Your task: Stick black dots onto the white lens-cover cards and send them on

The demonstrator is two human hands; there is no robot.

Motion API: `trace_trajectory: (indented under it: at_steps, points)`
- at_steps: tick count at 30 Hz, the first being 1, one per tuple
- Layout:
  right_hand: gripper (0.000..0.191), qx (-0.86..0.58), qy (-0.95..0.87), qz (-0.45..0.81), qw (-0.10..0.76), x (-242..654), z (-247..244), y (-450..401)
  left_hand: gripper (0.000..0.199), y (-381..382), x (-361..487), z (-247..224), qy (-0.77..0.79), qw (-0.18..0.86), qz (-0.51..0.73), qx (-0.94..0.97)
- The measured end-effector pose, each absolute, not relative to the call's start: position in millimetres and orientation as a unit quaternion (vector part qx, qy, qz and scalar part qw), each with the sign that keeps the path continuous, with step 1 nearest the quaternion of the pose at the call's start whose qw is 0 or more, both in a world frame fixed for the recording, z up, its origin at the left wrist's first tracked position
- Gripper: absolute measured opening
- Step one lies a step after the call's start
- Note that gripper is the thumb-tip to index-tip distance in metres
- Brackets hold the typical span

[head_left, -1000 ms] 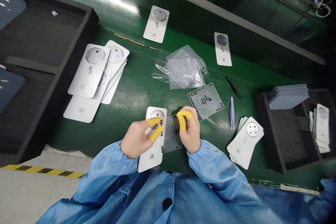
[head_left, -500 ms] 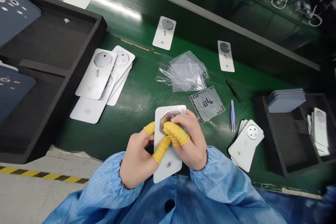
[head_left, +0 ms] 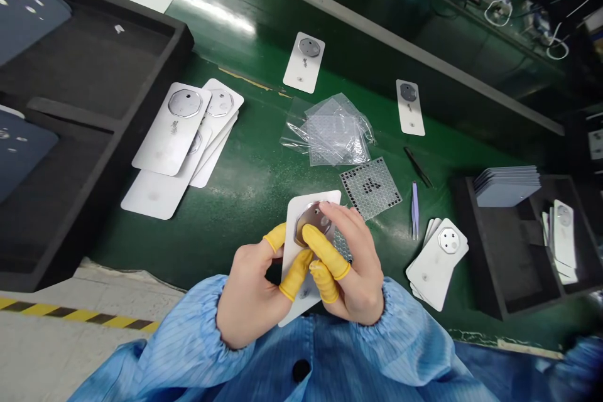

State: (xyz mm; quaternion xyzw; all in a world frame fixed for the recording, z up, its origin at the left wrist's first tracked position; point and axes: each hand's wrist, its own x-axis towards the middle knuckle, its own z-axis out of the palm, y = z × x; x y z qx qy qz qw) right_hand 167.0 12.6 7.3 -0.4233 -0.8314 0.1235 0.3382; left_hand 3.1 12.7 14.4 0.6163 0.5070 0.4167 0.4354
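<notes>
The white panel [head_left: 301,305] has been raised off the bench [head_left: 249,169], where it lay a second ago, and is now held up and tilted in front of the blue sleeves. By the left hand [head_left: 252,295] it is clamped at its edge, with a yellow-covered thumb laid over the front. The right hand [head_left: 362,270] has been brought across from the dotted sheet [head_left: 340,245], now partly hidden behind the panel. Its yellow-covered fingertips are parted, one being set on the octagonal disc [head_left: 316,217]; whether the panel is also gripped from behind cannot be told, nor can anything small under the fingertip be made out. Contact is thus centred on the disc, and the panel seems to be steadied mainly from the left. The second dotted sheet [head_left: 371,185] and the purple tweezers [head_left: 414,210] are left untouched on the bench.
</notes>
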Motion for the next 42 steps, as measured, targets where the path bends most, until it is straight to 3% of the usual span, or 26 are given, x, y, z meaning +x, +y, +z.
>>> trace_trajectory:
  at_steps: [7,15,21,25,33,38,42]
  points:
    - [0.05,-0.398,-0.823,0.192,0.357,173.2,6.9,21.0,0.016,13.7,1.0,13.9,0.514,0.429,0.379,0.639]
    - [0.051,-0.38,-0.85,0.186,0.313,173.1,1.8,23.1,0.004,15.6,-0.9,4.0,0.531,0.387,0.375,0.654]
    - [0.041,-0.385,-0.772,0.279,0.421,173.0,-2.6,26.1,0.028,20.0,7.1,6.6,0.468,0.608,0.423,0.482]
    - [0.035,-0.452,-0.631,0.348,0.525,165.8,1.8,26.7,0.024,16.5,9.7,9.9,0.446,0.672,0.431,0.405]
    - [0.05,-0.464,-0.471,0.507,0.553,155.8,-1.0,19.6,0.017,21.5,7.4,7.7,0.422,0.599,0.494,0.469]
    - [0.051,-0.44,-0.445,0.544,0.559,154.8,4.8,15.7,0.013,26.5,3.2,8.1,0.421,0.543,0.523,0.504]
    - [0.049,-0.437,-0.442,0.553,0.555,153.8,4.1,13.2,0.021,27.0,7.2,12.4,0.43,0.535,0.553,0.473]
